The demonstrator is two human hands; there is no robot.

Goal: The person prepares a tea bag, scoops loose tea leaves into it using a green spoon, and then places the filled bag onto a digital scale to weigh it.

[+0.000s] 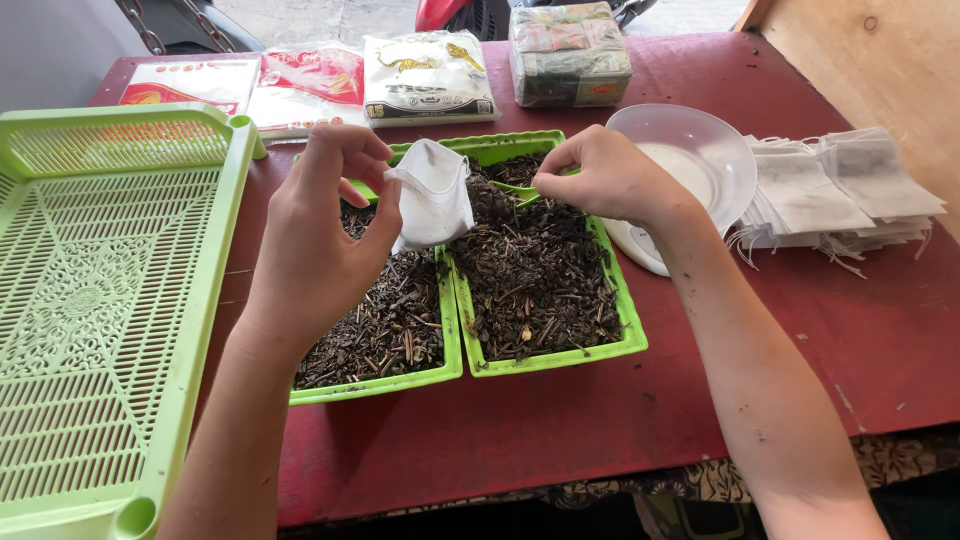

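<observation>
- Left hand (320, 235) raised over the left tray, thumb and fingers pinching the rim of one small white fabric drawstring pouch (433, 195), mouth held open and turned toward the right.
- Right hand (600, 175) hovering above the right tray, fingertips pressed together in a pinch; a few dark shreds apparently between them, too small to be sure.
- Two shallow bright green plastic trays side by side on the dark red counter (600, 420), edges touching: left tray (400, 380) and right tray (560, 358), each filled with dark dried loose leaves and twigs (535, 280).
- A third green rim showing behind those two, mostly hidden by the pouch and hands.
- One large light green perforated plastic basket tray (110, 300) at the far left, just beside the left tray.
- One round white plastic plate (700, 160) right of the right tray, partly behind the right wrist.
- One loose stack of flat white pouches with dangling strings (840, 190) at the right, touching the plate's edge; number in the stack impossible to count.
- Three flat printed packets at the far edge: two red-and-white (250, 85), one white with yellow and black print (428, 75).
- One clear-wrapped block of small packets (568, 55) behind the plate.
- Pale wooden board (860, 60) at the upper right corner.
</observation>
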